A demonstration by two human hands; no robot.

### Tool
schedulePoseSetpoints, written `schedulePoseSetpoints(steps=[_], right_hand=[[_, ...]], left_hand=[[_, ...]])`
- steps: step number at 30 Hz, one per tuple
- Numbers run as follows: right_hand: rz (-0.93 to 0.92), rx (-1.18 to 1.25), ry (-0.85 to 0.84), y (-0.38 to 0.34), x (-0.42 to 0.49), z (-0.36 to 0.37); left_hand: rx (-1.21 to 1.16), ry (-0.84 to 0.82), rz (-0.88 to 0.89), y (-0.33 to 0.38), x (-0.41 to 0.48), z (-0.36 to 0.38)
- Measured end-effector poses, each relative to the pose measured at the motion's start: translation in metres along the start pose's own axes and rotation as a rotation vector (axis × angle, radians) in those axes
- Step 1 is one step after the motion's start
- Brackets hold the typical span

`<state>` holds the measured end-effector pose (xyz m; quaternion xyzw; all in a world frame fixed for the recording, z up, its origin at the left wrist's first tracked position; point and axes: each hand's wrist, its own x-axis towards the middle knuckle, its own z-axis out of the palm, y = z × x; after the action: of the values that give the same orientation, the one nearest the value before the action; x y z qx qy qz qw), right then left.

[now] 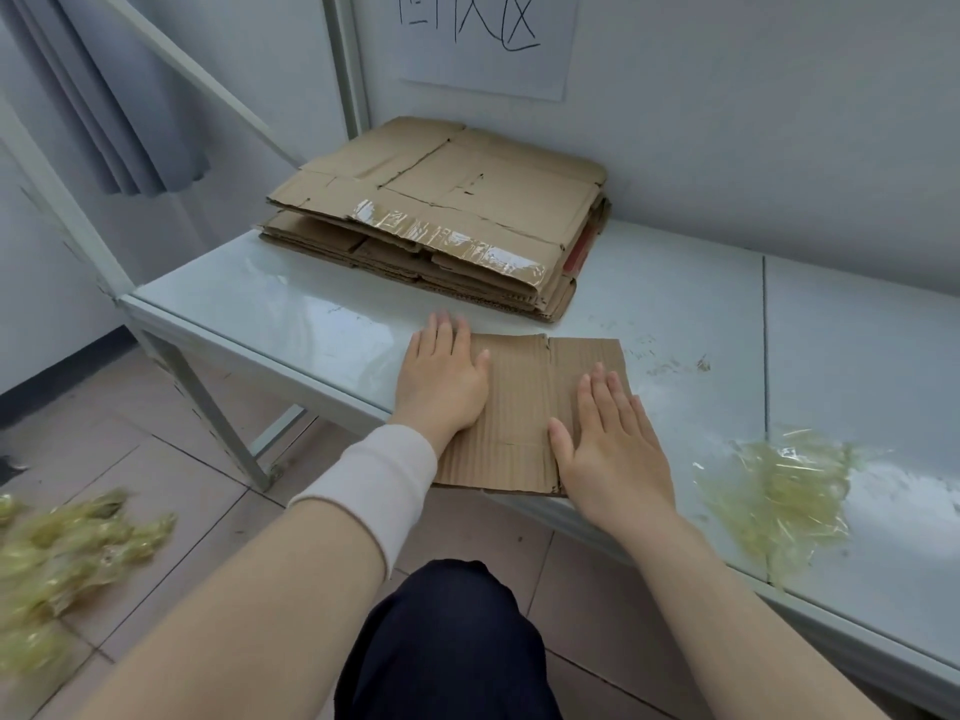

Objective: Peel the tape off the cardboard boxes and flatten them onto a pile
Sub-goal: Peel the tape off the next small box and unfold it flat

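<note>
A small flattened cardboard box (524, 402) lies at the near edge of the pale table (311, 314). My left hand (441, 376) presses flat on its left part, fingers spread. On the box's right part rests my right hand (613, 444), also flat with palm down. Behind them, against the wall, stands a pile of flattened cardboard boxes (441, 210); a strip of clear tape (447, 239) still sticks along the front of the top sheet.
A crumpled wad of yellowish peeled tape (779, 496) lies on the table to the right. More crumpled tape (62, 558) sits on the tiled floor at lower left. A handwritten paper sign (488, 39) hangs on the wall; a grey curtain (104, 96) hangs at left.
</note>
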<state>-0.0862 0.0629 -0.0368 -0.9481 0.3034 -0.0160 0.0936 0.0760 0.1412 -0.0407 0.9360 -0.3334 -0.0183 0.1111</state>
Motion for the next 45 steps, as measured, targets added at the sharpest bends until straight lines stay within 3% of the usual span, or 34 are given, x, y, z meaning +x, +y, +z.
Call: schedulePoseSetpoints(steps=[7, 13, 16, 18, 20, 23, 26, 30, 33, 39, 45], right_hand=[[0.007, 0.059, -0.057, 0.000, -0.001, -0.007], [-0.001, 0.109, -0.115, -0.003, -0.008, -0.013], [-0.030, 0.185, -0.104, -0.002, -0.011, -0.016], [-0.029, 0.319, -0.093, -0.001, -0.012, -0.022], [-0.003, 0.490, -0.079, -0.002, -0.018, -0.030], [0.110, 0.776, 0.054, -0.007, -0.026, -0.045], [0.286, 1.251, 0.143, -0.016, -0.025, -0.067], [0.292, 1.440, 0.166, -0.034, -0.005, -0.082], [0.359, 1.469, 0.215, -0.043, 0.029, -0.083], [0.356, 1.334, 0.202, -0.057, 0.136, -0.095], [0.260, 1.150, 0.107, -0.076, 0.229, -0.108]], left_hand=[[-0.105, 0.037, -0.036, -0.006, -0.093, -0.007], [-0.874, 0.196, -0.367, -0.018, -0.116, -0.026], [-1.167, 0.119, -0.469, -0.030, -0.109, -0.035], [-1.416, 0.015, -0.535, -0.032, -0.105, -0.043], [-1.510, -0.028, -0.511, -0.035, -0.102, -0.052], [-1.635, 0.055, -0.434, -0.046, -0.091, -0.068], [-1.749, 0.158, -0.378, -0.054, -0.077, -0.082], [-1.832, 0.299, -0.380, -0.052, -0.055, -0.093], [-1.875, 0.275, -0.299, -0.047, -0.031, -0.098], [-1.720, 0.303, -0.284, -0.067, 0.090, -0.121], [-1.154, 0.461, -0.452, -0.088, 0.195, -0.126]])
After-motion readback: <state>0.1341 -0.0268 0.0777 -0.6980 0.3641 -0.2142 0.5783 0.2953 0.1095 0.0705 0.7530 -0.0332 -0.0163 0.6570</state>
